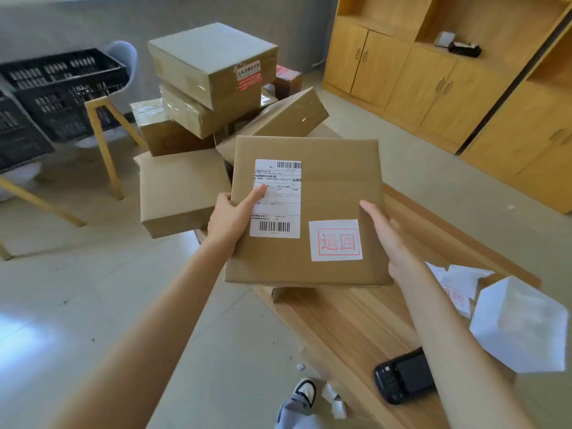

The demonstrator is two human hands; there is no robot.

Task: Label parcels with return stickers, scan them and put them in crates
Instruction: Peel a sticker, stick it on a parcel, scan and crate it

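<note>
Flat square brown cardboard parcel (309,209) hung above our wooden table (356,323); our left hand (230,216) gripped its nine o'clock edge, thumb on the glossy shipping label (276,198), while our right hand's (391,239) straight fingers pressed its three o'clock edge beside the white red-stamped return sticker (335,240).

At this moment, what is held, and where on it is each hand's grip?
A cardboard parcel. The left hand grips its left edge, thumb on the shipping label. The right hand lies with straight fingers along its right edge.

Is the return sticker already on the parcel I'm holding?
On. The white return sticker with red print lies flat on the parcel top, beside the shipping label.
</note>
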